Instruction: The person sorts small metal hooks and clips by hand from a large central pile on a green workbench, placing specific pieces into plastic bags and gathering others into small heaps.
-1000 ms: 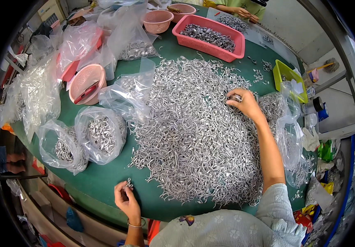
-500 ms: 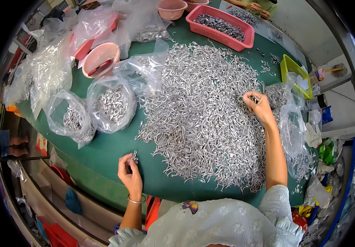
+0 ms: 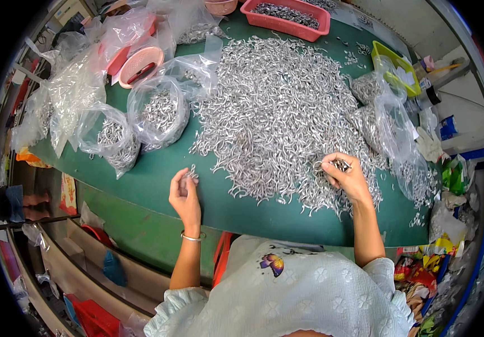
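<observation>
A broad heap of small silvery curved metal pieces (image 3: 275,112) covers the middle of the green table (image 3: 242,219). My left hand (image 3: 185,196) is raised left of the heap's near edge. Its fingers curl around a few metal pieces, which stick out at the fingertips. Over the heap's near right part is my right hand (image 3: 347,177), closed around a small bunch of the same pieces. One ring-like piece shows between its thumb and forefinger. The palm hides how many it holds.
Two clear plastic bags (image 3: 160,115) of metal pieces stand left of the heap, near a pink basket (image 3: 141,66). A pink tray (image 3: 287,22) of pieces lies at the far side. Filled bags (image 3: 374,126) and a lime-green basket (image 3: 396,67) border the right.
My right hand has come nearer to me across the heap and now shows a bunch of pieces. The left hand stays raised with pieces in it. The whole view has shifted.
</observation>
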Motion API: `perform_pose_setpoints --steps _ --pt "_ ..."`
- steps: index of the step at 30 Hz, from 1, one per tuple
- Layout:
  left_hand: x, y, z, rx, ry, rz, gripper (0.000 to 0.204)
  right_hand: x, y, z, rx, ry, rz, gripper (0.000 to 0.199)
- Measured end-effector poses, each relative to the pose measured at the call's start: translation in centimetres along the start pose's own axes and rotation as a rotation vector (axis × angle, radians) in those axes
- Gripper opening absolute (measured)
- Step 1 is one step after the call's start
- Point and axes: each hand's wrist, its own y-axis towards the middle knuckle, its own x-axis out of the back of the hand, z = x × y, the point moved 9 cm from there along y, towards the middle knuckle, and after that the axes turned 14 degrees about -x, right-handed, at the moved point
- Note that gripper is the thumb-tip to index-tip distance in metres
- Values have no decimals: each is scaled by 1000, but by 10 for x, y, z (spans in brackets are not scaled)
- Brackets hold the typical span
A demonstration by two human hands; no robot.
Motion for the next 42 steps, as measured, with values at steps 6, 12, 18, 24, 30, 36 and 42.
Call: perform_pose_setpoints --steps 6,12,18,24,30,36,42 --pt "-55 -36 -29 219 -388 197 32 -37 -31 -28 -19 84 56 9" --pt "-99 -86 -41 435 -615 330 39 -67 -48 -54 -25 160 161 9" --pt "-109 -99 -54 437 -634 424 39 -68 -49 -54 0 232 150 10" --pt "-105 -97 -56 396 -599 418 38 -67 -41 -54 19 297 106 11" --pt "-106 -99 -48 401 -578 411 36 -50 -25 -47 50 44 -83 13" --pt "-106 -97 -46 368 -466 438 35 -37 -41 -19 460 -300 -352 19" --pt "-74 -73 -31 220 -313 341 34 -58 -40 -11 466 -712 -493 18"
